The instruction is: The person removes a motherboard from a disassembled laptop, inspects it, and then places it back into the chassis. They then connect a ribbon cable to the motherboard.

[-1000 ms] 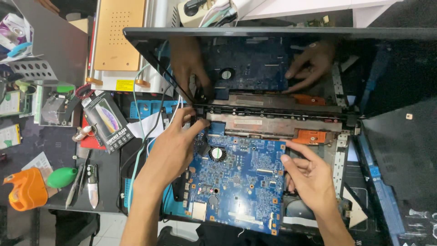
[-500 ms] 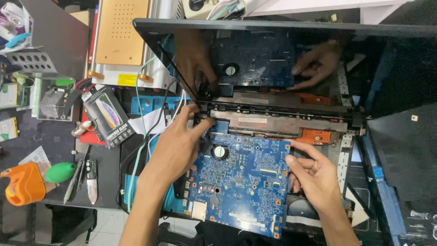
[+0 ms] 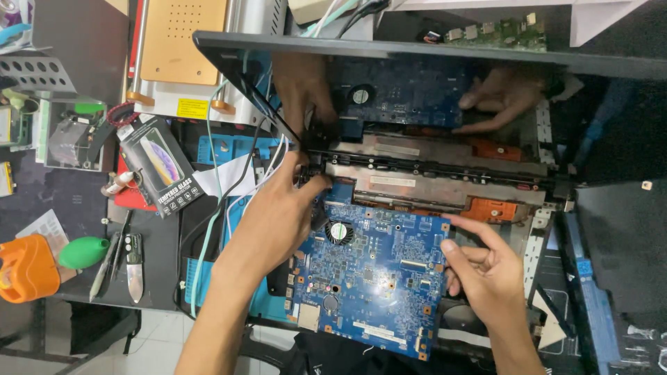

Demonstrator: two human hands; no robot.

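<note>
A blue motherboard (image 3: 375, 278) lies tilted over the open laptop base (image 3: 431, 184). My left hand (image 3: 278, 215) covers the board's upper left corner, its fingers closed there beside the black hinge. At the board's right edge my right hand (image 3: 486, 271) grips it, index finger stretched along the top right corner. The upright dark laptop screen (image 3: 417, 90) mirrors both hands and the board. A copper heat sink (image 3: 490, 208) shows just above my right hand.
Left of the laptop lie a boxed screen protector (image 3: 160, 170), white cables (image 3: 236, 180), hand tools (image 3: 132, 257), a green blower (image 3: 83, 251) and an orange object (image 3: 28, 267). A tan-topped machine (image 3: 184, 42) stands at the back, a small green circuit board (image 3: 500, 31) behind the screen.
Both hands stay on the board's corners with only slight shifts. My right index finger has stretched out further along the top edge.
</note>
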